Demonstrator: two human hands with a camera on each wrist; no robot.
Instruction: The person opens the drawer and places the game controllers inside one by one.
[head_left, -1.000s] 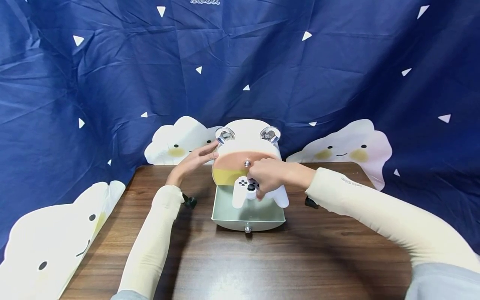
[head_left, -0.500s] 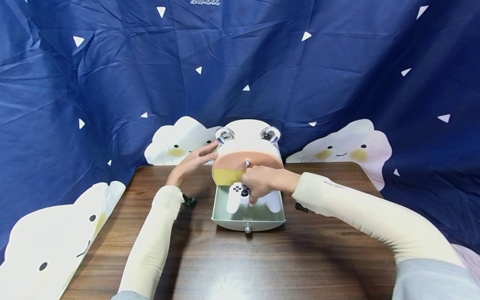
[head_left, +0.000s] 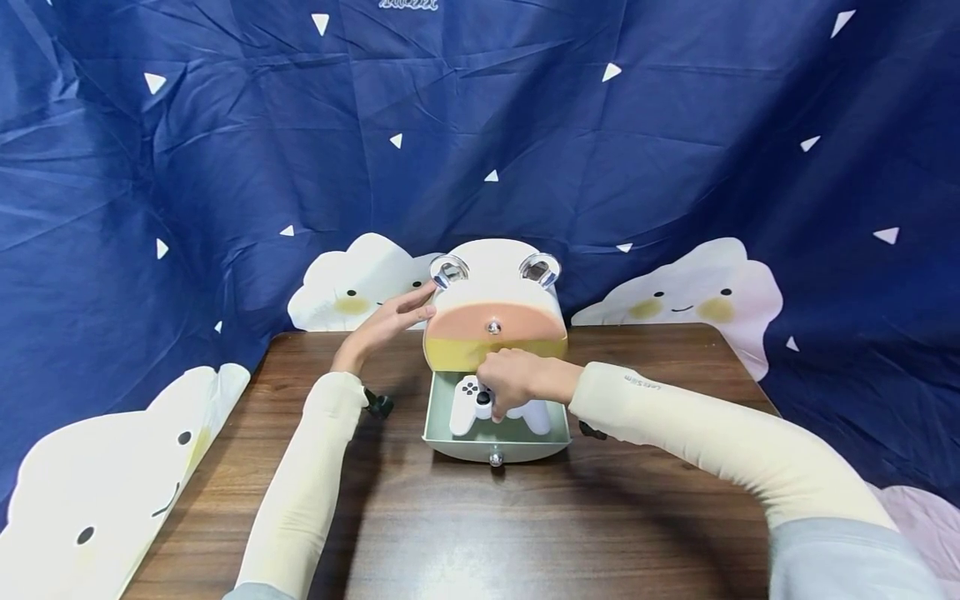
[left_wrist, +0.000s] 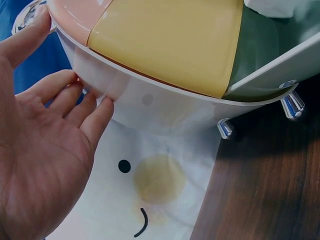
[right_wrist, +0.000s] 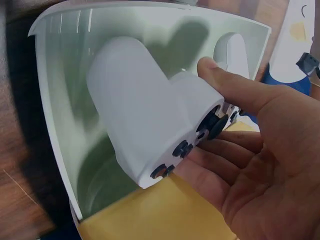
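Observation:
A white game controller with black sticks and buttons is over the pulled-out pale green bottom drawer of a small frog-shaped drawer cabinet. My right hand grips the controller around its middle. In the right wrist view, the thumb lies along one side of the controller and the fingers reach behind it, partly hidden; its grip ends point into the drawer. Fingertips of my left hand rest on the cabinet's left side. The left wrist view shows that hand with fingers spread against the white wall.
Above the green drawer, the yellow drawer and the pink drawer are closed, with a silver knob on the pink one. The cabinet stands on a brown wooden table. A blue curtain with cloud figures hangs behind.
My right hand has lowered the controller and brought it toward me and slightly left, further over the green drawer. The left hand has stayed at the cabinet's side.

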